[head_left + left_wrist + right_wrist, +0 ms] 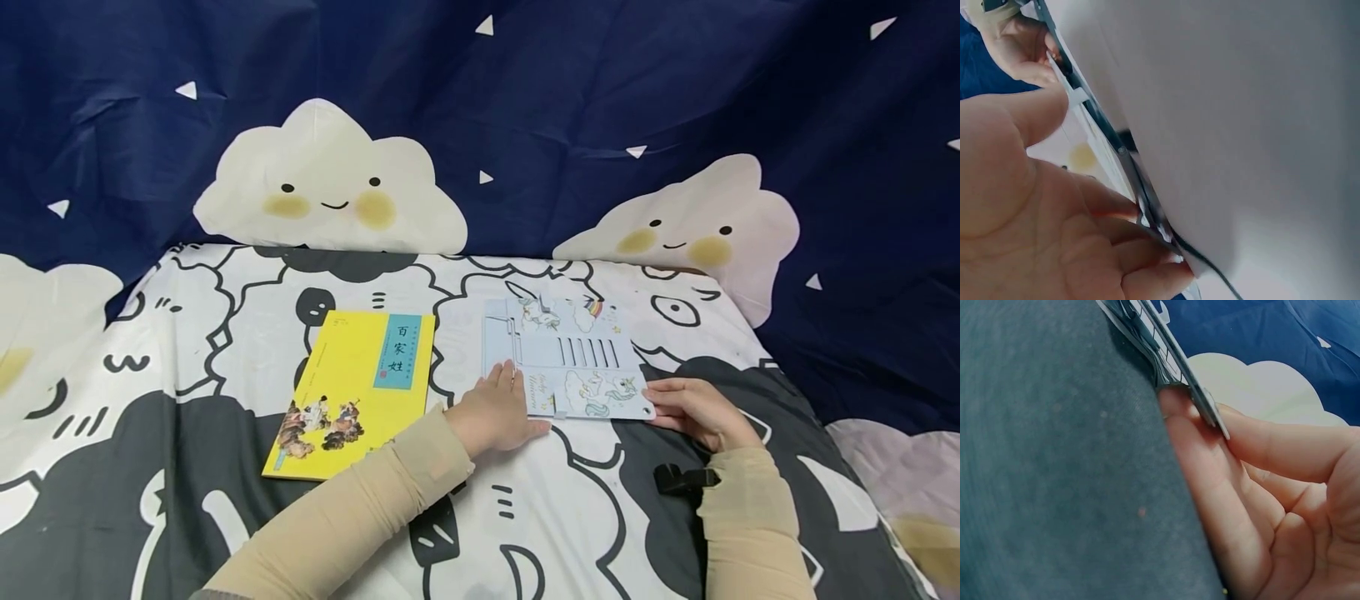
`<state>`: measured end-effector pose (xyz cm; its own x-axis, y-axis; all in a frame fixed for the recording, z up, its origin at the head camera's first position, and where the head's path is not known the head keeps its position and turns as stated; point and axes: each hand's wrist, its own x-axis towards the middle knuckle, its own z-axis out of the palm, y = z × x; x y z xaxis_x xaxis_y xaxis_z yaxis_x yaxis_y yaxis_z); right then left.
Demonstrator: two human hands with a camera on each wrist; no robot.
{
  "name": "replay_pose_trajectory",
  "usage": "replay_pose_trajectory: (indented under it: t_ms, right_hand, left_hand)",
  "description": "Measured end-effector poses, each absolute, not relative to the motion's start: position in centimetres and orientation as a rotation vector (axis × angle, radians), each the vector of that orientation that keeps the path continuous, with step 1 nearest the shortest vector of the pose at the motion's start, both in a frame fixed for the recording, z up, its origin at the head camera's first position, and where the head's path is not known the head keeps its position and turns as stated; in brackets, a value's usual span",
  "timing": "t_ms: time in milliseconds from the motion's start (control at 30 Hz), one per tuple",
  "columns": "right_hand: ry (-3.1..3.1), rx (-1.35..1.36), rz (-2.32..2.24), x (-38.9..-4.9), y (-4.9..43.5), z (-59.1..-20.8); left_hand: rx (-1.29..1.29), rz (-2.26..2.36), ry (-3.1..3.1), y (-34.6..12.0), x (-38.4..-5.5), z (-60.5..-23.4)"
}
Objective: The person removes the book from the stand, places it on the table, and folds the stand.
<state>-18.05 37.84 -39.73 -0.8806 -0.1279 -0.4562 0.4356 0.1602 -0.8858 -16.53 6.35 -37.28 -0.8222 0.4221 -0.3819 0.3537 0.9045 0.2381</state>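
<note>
A light-blue metal book stand [577,379] with unicorn drawings and a row of slots lies folded nearly flat on the bed cover. My left hand [498,408] rests at its near left corner, fingers on the panel and thumb spread along the near edge. Those fingertips [1160,278] touch the thin layered edge in the left wrist view. At the near right corner my right hand [693,408] pinches the stand between thumb and fingers. The right wrist view shows the stand's layers [1175,359] slightly apart, with fingers beneath them. To the left lies a yellow book [348,383].
A sheep-print cover [487,533] in white and dark grey spreads under everything. Behind it hangs a dark blue curtain [525,100] with smiling clouds. A black strap [678,479] sits by my right wrist. The yellow book lies close to my left forearm.
</note>
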Motion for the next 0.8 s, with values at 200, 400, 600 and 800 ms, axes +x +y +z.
replay_pose_trajectory:
  t_ms: [200,400,600,800]
  right_hand:
    - [2.002,0.300,-1.791,-17.9,37.9,-39.6]
    - [2.006,0.301,-1.784,-17.9,37.8,-39.7]
    - [1.988,0.301,-1.803,-17.8,37.8,-39.6]
    - [1.987,0.305,-1.801,-17.9,37.8,-39.7]
  left_hand:
    - [0.541,0.155,2.706,7.1,-16.4,-37.4]
    - [0.564,0.021,2.792,8.1,-16.8,-37.4]
    - [0.580,0.072,2.776,8.6,-17.5,-37.4]
    - [0.555,0.140,2.727,8.8,-17.7,-37.2]
